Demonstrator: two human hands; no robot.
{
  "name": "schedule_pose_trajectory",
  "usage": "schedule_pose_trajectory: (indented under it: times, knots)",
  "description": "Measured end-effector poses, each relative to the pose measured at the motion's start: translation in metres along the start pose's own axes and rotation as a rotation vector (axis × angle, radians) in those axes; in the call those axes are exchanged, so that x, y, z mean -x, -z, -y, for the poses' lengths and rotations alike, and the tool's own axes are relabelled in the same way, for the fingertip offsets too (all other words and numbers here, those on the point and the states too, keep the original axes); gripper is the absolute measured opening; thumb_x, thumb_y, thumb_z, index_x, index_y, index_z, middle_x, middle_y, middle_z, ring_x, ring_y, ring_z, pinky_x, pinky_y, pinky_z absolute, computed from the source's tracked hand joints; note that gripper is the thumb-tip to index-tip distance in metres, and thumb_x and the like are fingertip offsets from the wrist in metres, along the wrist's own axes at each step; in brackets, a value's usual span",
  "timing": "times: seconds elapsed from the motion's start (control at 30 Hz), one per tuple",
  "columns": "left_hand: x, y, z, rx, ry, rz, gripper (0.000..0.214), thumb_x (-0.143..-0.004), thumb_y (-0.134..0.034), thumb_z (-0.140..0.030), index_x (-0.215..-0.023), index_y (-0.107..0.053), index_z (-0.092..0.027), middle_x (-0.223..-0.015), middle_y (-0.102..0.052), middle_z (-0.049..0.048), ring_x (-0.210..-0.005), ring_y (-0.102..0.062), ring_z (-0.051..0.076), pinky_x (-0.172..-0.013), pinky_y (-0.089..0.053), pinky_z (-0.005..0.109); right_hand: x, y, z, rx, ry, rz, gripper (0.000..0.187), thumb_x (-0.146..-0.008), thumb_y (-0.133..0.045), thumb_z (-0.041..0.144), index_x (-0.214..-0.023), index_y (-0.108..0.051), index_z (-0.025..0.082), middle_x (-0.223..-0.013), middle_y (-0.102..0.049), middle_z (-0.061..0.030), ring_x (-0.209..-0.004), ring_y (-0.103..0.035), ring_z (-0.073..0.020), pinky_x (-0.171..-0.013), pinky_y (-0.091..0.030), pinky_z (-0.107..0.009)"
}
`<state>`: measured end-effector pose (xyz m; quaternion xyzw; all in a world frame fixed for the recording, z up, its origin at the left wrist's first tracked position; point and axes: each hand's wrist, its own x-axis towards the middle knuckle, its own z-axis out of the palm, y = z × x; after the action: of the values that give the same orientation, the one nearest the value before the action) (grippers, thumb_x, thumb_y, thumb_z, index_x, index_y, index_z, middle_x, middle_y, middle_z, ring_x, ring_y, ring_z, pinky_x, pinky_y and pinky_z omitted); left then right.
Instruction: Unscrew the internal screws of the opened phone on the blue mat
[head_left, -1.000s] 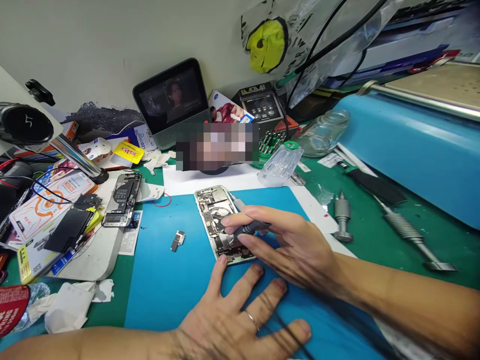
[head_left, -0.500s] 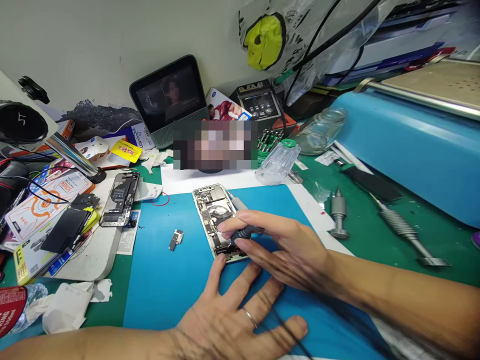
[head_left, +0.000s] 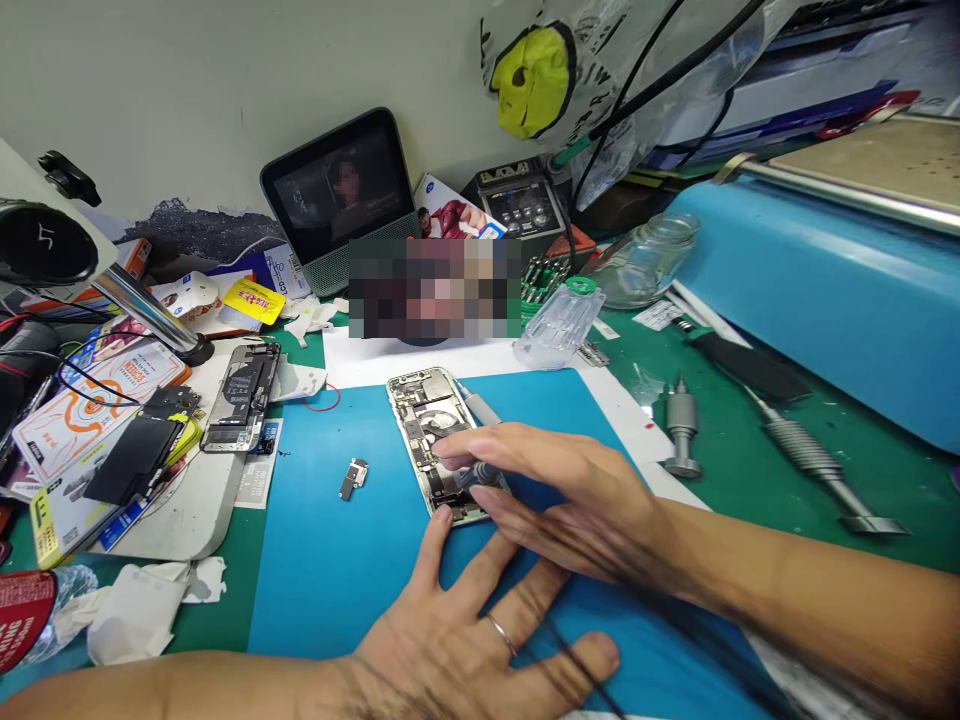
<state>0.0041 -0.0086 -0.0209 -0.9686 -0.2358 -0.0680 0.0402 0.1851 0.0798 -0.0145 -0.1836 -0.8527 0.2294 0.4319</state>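
An opened phone (head_left: 417,425) lies on the blue mat (head_left: 330,580), its circuit boards and a round coil exposed. My left hand (head_left: 472,620) rests flat with fingers spread, one fingertip against the phone's lower edge. Over the lower half of the phone, my right hand (head_left: 570,480) pinches a grey ribbed screwdriver (head_left: 480,474) between thumb and fingers; its tip is too blurred to make out. Beside the phone's right edge, a slim grey tool (head_left: 480,405) shows, partly hidden behind my right fingers. Left of the phone sits a small metal shield plate (head_left: 353,479).
On the left, another opened phone (head_left: 241,397) lies on a white stand base (head_left: 202,515) among boxes. Two grey screwdrivers, one short (head_left: 682,430) and one longer (head_left: 806,450), rest at right. Behind are a clear plastic cup (head_left: 561,325), a glass jar (head_left: 645,260) and a screen (head_left: 337,190).
The ribbed screwdriver has turned slightly in my right fingers, which have shifted a little. My left hand and the phone hold their places; the whole view has drifted slightly.
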Motion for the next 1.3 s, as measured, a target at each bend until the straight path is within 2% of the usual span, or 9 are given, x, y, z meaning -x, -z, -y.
schedule_pose_trajectory:
  times: [0.13,0.27,0.4,0.6,0.8,0.87,1.03,1.2,1.3]
  knots:
    - [0.001,-0.003,-0.002,-0.018,0.013,-0.014,0.051,-0.097,-0.047,-0.036,-0.147,-0.036,-0.032,-0.152,-0.036,0.0117,-0.138,-0.032,0.038,-0.098,-0.038,0.066,-0.007,0.004,0.005,0.038,0.079,-0.028,0.065,-0.088,-0.051,0.003,-0.147,-0.030,0.023,-0.117,-0.069,-0.0093,-0.115,-0.065,-0.0153,-0.096,-0.058,-0.030]
    - [0.002,-0.007,-0.004,-0.005,0.029,-0.082,0.049,-0.096,-0.049,-0.036,-0.144,-0.040,-0.032,-0.150,-0.040,0.0099,-0.135,-0.036,0.036,-0.102,-0.034,0.066,-0.009,0.005,0.005,0.041,0.118,-0.009,0.065,-0.088,-0.057,0.006,-0.146,-0.032,0.023,-0.116,-0.068,-0.0106,-0.114,-0.065,-0.0168,-0.093,-0.059,-0.030]
    - [0.002,-0.007,-0.003,-0.008,0.027,-0.090,0.050,-0.095,-0.051,-0.036,-0.143,-0.041,-0.032,-0.150,-0.040,0.0101,-0.135,-0.037,0.037,-0.103,-0.032,0.066,-0.007,0.004,0.004,0.021,0.087,-0.026,0.061,-0.092,-0.053,0.009,-0.145,-0.032,0.029,-0.119,-0.067,-0.0080,-0.114,-0.065,-0.0143,-0.091,-0.060,-0.028]
    - [0.001,-0.005,-0.001,-0.006,0.016,-0.090,0.049,-0.096,-0.049,-0.040,-0.143,-0.041,-0.031,-0.148,-0.042,0.0093,-0.133,-0.039,0.035,-0.104,-0.032,0.065,-0.011,0.003,0.006,0.039,0.129,-0.031,0.065,-0.087,-0.058,0.003,-0.144,-0.035,0.022,-0.113,-0.069,-0.0081,-0.110,-0.066,-0.0132,-0.091,-0.059,-0.025]
    - [0.002,-0.006,-0.003,0.005,0.026,-0.075,0.050,-0.096,-0.046,-0.047,-0.144,-0.040,-0.031,-0.150,-0.040,0.0101,-0.135,-0.036,0.037,-0.105,-0.029,0.067,-0.011,0.002,0.006,0.010,0.086,-0.039,0.062,-0.088,-0.056,0.003,-0.143,-0.036,0.024,-0.097,-0.071,-0.0039,-0.095,-0.069,-0.0128,-0.080,-0.061,-0.024]
    - [0.002,-0.006,-0.003,0.018,0.031,-0.080,0.051,-0.096,-0.044,-0.051,-0.143,-0.041,-0.031,-0.149,-0.040,0.0101,-0.135,-0.036,0.037,-0.106,-0.028,0.067,-0.010,0.002,0.006,-0.005,0.087,-0.043,0.061,-0.087,-0.055,0.002,-0.142,-0.038,0.023,-0.098,-0.071,-0.0040,-0.094,-0.069,-0.0127,-0.081,-0.061,-0.024]
    - [0.001,-0.008,-0.003,0.008,0.039,-0.107,0.049,-0.095,-0.051,-0.039,-0.143,-0.042,-0.032,-0.150,-0.040,0.0093,-0.136,-0.035,0.036,-0.107,-0.026,0.066,-0.011,0.002,0.006,-0.008,0.124,-0.050,0.058,-0.087,-0.053,0.001,-0.140,-0.040,0.019,-0.104,-0.071,-0.0070,-0.097,-0.068,-0.0137,-0.085,-0.060,-0.027]
    - [0.001,-0.009,-0.003,0.020,0.036,-0.110,0.050,-0.096,-0.047,-0.048,-0.143,-0.042,-0.031,-0.146,-0.045,0.0091,-0.133,-0.038,0.036,-0.107,-0.025,0.066,-0.012,0.004,0.005,0.059,0.150,-0.047,0.060,-0.085,-0.059,0.004,-0.141,-0.039,0.017,-0.110,-0.069,-0.0108,-0.106,-0.067,-0.0157,-0.089,-0.059,-0.027]
    - [0.001,-0.009,-0.003,0.014,0.032,-0.110,0.050,-0.095,-0.050,-0.042,-0.143,-0.041,-0.031,-0.145,-0.045,0.0088,-0.132,-0.039,0.035,-0.108,-0.024,0.066,-0.012,0.004,0.003,0.069,0.166,-0.045,0.060,-0.085,-0.060,0.004,-0.140,-0.039,0.017,-0.113,-0.069,-0.0111,-0.108,-0.065,-0.0140,-0.091,-0.058,-0.025]
